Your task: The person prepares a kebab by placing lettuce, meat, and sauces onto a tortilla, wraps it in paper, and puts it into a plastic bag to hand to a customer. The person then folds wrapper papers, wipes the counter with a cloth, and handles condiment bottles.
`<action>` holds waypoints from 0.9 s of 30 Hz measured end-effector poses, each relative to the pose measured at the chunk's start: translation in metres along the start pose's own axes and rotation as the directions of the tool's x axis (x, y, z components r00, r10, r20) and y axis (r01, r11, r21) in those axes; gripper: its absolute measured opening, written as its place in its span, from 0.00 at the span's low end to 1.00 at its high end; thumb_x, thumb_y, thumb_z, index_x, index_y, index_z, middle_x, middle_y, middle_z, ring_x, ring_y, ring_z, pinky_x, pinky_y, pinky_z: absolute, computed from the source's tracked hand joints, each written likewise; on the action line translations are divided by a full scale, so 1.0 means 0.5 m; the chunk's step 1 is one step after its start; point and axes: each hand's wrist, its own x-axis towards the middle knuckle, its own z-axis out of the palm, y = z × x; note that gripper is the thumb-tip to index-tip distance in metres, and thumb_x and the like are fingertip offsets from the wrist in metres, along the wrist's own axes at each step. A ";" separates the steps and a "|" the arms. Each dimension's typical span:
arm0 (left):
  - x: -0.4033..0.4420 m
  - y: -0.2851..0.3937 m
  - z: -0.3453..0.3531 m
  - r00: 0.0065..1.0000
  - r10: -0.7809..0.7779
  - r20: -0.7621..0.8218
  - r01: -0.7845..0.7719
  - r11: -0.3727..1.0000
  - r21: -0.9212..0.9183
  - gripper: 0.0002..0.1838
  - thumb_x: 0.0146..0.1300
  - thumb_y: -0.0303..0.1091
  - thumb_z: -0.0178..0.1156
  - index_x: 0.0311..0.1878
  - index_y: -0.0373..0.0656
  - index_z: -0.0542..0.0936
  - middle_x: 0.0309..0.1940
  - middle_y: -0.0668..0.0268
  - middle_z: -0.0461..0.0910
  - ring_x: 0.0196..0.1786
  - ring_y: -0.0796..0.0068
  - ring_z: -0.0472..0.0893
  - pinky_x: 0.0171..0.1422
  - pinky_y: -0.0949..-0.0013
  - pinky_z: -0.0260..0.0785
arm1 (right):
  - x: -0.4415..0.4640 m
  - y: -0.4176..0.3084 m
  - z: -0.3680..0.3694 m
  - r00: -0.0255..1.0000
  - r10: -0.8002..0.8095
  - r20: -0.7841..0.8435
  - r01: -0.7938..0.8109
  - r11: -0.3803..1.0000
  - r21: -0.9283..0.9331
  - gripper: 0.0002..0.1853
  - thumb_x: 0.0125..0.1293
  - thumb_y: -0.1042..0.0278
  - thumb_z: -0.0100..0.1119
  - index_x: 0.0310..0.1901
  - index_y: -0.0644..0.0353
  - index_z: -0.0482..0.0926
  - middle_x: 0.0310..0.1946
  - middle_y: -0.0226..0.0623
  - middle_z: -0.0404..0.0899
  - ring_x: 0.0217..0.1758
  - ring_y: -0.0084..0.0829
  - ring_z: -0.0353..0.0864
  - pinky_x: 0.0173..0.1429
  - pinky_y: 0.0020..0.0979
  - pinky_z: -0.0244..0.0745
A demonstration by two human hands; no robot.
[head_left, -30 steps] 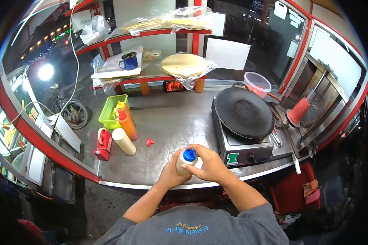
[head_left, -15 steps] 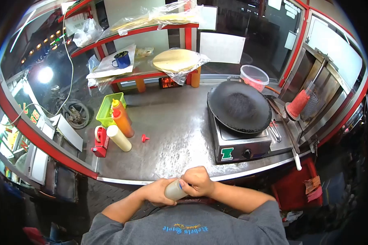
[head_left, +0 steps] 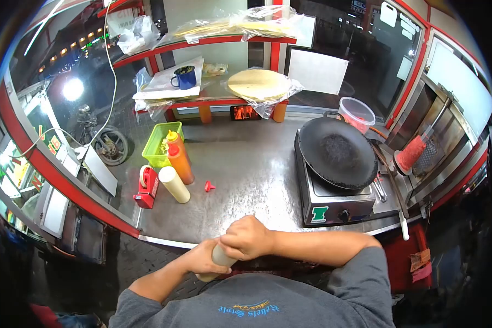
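A translucent, whitish bottle (head_left: 222, 257) is held tilted in front of my chest, just off the counter's near edge. My left hand (head_left: 203, 258) wraps around its body. Over the bottle's upper end my right hand (head_left: 248, 238) is closed in a fist, hiding the top. Beyond the hands, a small red nozzle cap (head_left: 209, 186) lies on the metal counter (head_left: 246, 164). To its left stand a cream-coloured bottle (head_left: 174, 185) and an orange squeeze bottle (head_left: 180, 164) with a red top; a yellow tip shows behind it.
On the right, a black pan (head_left: 339, 153) sits on a gas stove (head_left: 333, 210). Left are a green basket (head_left: 157, 145) and a red tape dispenser (head_left: 146, 188). Flatbreads (head_left: 258, 83) and a blue mug (head_left: 185, 77) rest on the shelf. A vertical spit with reddish meat (head_left: 410, 155) stands far right.
Both hands and the bottle have shifted slightly left, and the right elbow is raised higher. The right fist now covers more of the bottle's top. The whole view has shifted too.
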 end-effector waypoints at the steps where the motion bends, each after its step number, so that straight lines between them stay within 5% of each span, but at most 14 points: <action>1: -0.003 0.001 -0.014 0.993 -0.017 0.115 0.022 0.999 -0.036 0.38 0.47 0.39 0.81 0.62 0.40 0.76 0.49 0.54 0.86 0.52 0.58 0.86 0.60 0.56 0.77 | 0.011 0.006 -0.008 0.994 -0.104 0.032 0.104 0.995 0.009 0.08 0.60 0.63 0.66 0.31 0.56 0.78 0.16 0.36 0.72 0.19 0.41 0.77 0.25 0.42 0.73; 2: -0.011 0.010 -0.021 0.991 -0.001 0.134 0.016 0.993 -0.114 0.38 0.48 0.40 0.80 0.62 0.40 0.76 0.48 0.55 0.86 0.52 0.59 0.86 0.60 0.57 0.77 | 0.027 0.017 -0.020 0.976 -0.209 0.063 0.208 0.978 0.020 0.09 0.60 0.62 0.66 0.32 0.56 0.78 0.17 0.35 0.72 0.20 0.41 0.77 0.25 0.42 0.73; 4: -0.024 0.062 -0.036 0.989 0.039 -0.146 -0.042 0.999 -0.018 0.38 0.48 0.40 0.80 0.62 0.39 0.76 0.46 0.54 0.86 0.50 0.56 0.87 0.59 0.55 0.78 | 0.078 0.042 -0.053 0.949 -0.289 0.125 0.284 0.957 0.056 0.12 0.64 0.57 0.65 0.36 0.56 0.78 0.18 0.38 0.77 0.21 0.47 0.80 0.27 0.48 0.74; 6: -0.022 0.096 -0.048 0.912 0.060 -0.405 -0.005 0.991 0.135 0.38 0.49 0.40 0.79 0.63 0.40 0.75 0.44 0.51 0.87 0.50 0.50 0.88 0.57 0.52 0.78 | 0.106 0.022 -0.038 0.967 0.246 0.068 -0.239 0.966 -0.102 0.13 0.67 0.55 0.63 0.36 0.57 0.78 0.19 0.43 0.79 0.23 0.52 0.81 0.28 0.51 0.75; 7: -0.015 0.090 -0.049 0.898 0.057 -0.436 0.014 0.987 0.159 0.38 0.49 0.40 0.79 0.63 0.40 0.74 0.44 0.50 0.86 0.50 0.48 0.88 0.56 0.51 0.79 | 0.115 0.009 -0.026 0.866 0.499 0.015 -0.491 0.857 -0.158 0.13 0.68 0.54 0.62 0.37 0.57 0.78 0.20 0.45 0.81 0.24 0.54 0.82 0.29 0.53 0.75; 9: 0.010 0.052 -0.047 0.870 0.051 -0.490 0.058 0.977 0.204 0.38 0.49 0.40 0.79 0.63 0.40 0.74 0.45 0.48 0.86 0.51 0.46 0.87 0.56 0.50 0.79 | 0.117 -0.005 -0.002 0.836 0.548 0.015 -0.529 0.815 -0.237 0.14 0.68 0.55 0.61 0.33 0.56 0.77 0.20 0.48 0.81 0.24 0.55 0.83 0.29 0.54 0.76; 14: 0.015 -0.008 -0.026 0.892 0.270 -0.362 -0.244 0.963 0.116 0.32 0.49 0.38 0.80 0.57 0.41 0.79 0.40 0.57 0.88 0.43 0.62 0.88 0.50 0.58 0.80 | 0.089 -0.004 0.003 0.956 0.290 0.041 -0.281 0.947 -0.158 0.13 0.63 0.61 0.65 0.26 0.56 0.74 0.15 0.40 0.75 0.18 0.46 0.79 0.25 0.45 0.74; 18: 0.010 0.016 -0.029 0.987 0.078 0.137 -0.066 0.994 -0.088 0.23 0.51 0.36 0.80 0.48 0.38 0.83 0.37 0.62 0.88 0.42 0.73 0.86 0.48 0.63 0.80 | 0.068 -0.003 -0.038 0.965 -0.232 0.123 0.223 0.971 0.083 0.14 0.60 0.62 0.68 0.26 0.55 0.72 0.19 0.32 0.71 0.18 0.34 0.75 0.20 0.36 0.67; 21: 0.005 0.062 -0.036 0.812 0.527 0.252 -0.467 0.845 -0.261 0.18 0.53 0.34 0.79 0.45 0.43 0.83 0.38 0.66 0.86 0.45 0.74 0.85 0.51 0.64 0.79 | 0.127 -0.020 -0.076 0.850 -0.509 0.139 0.501 0.861 0.087 0.11 0.65 0.58 0.65 0.36 0.52 0.74 0.23 0.33 0.68 0.22 0.38 0.77 0.22 0.38 0.68; 22: -0.014 0.107 -0.070 0.884 0.386 0.263 -0.279 0.889 -0.363 0.16 0.52 0.30 0.79 0.43 0.45 0.83 0.38 0.67 0.85 0.46 0.74 0.84 0.53 0.64 0.78 | 0.171 -0.006 -0.098 0.849 -0.512 0.132 0.514 0.857 0.022 0.12 0.66 0.57 0.64 0.36 0.55 0.76 0.22 0.34 0.69 0.21 0.38 0.77 0.21 0.37 0.68; 23: 0.009 0.099 -0.102 0.737 0.666 0.113 -0.633 0.739 -0.230 0.16 0.51 0.27 0.79 0.42 0.44 0.83 0.38 0.68 0.85 0.44 0.74 0.85 0.51 0.64 0.78 | 0.213 0.005 -0.117 0.849 -0.515 0.120 0.523 0.852 -0.041 0.13 0.67 0.56 0.64 0.35 0.58 0.77 0.20 0.34 0.71 0.19 0.38 0.78 0.20 0.37 0.69; 24: -0.034 0.150 -0.111 0.938 0.319 -0.134 -0.346 0.869 -0.354 0.17 0.48 0.25 0.78 0.42 0.44 0.83 0.39 0.69 0.85 0.43 0.73 0.85 0.49 0.63 0.79 | 0.242 -0.011 -0.133 0.966 -0.190 0.173 0.222 0.955 -0.194 0.15 0.69 0.53 0.63 0.35 0.58 0.78 0.19 0.37 0.74 0.19 0.41 0.79 0.21 0.40 0.71; 25: -0.018 0.144 -0.131 0.904 0.292 -0.312 -0.365 0.908 -0.207 0.15 0.48 0.25 0.76 0.40 0.44 0.84 0.37 0.67 0.86 0.41 0.74 0.86 0.47 0.64 0.79 | 0.260 -0.024 -0.140 0.972 0.156 0.173 -0.087 0.932 -0.352 0.18 0.70 0.50 0.62 0.35 0.58 0.79 0.17 0.40 0.76 0.18 0.45 0.80 0.21 0.43 0.73; 27: 0.006 0.160 -0.129 0.753 0.498 -0.430 -0.328 0.851 0.410 0.16 0.49 0.26 0.74 0.43 0.43 0.84 0.39 0.64 0.87 0.41 0.71 0.87 0.47 0.64 0.79 | 0.251 -0.033 -0.121 0.927 0.349 0.137 -0.267 0.871 -0.413 0.23 0.73 0.44 0.59 0.32 0.57 0.78 0.16 0.43 0.78 0.18 0.49 0.81 0.22 0.48 0.75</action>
